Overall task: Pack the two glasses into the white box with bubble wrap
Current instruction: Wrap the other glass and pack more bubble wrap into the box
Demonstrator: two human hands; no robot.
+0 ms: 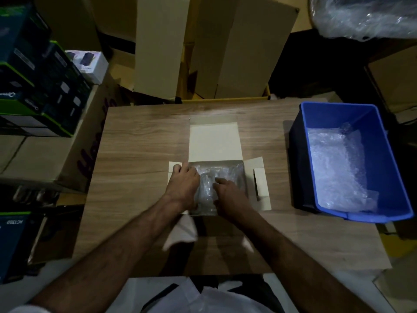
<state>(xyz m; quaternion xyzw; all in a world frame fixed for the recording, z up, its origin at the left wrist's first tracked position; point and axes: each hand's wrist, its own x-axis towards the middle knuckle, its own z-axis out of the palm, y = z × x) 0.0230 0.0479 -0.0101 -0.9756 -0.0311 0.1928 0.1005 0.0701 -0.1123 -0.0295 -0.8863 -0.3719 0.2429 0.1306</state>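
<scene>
The white box [213, 143] lies open in the middle of the wooden table, its lid flap folded back and side flaps spread out. Inside it lies a bubble-wrapped bundle [222, 175]; glass shapes show faintly through the wrap, but I cannot tell how many. My left hand [184, 186] rests over the box's left edge with fingers curled onto the wrap. My right hand [228, 195] presses down on the wrap near the box's front right, index finger stretched forward.
A blue plastic bin [383, 154] holding loose bubble wrap [338, 166] stands on the table's right side. Cardboard cartons [237, 53] lean behind the table. Stacked product boxes [38, 86] stand to the left. A roll of bubble wrap [365, 16] sits top right.
</scene>
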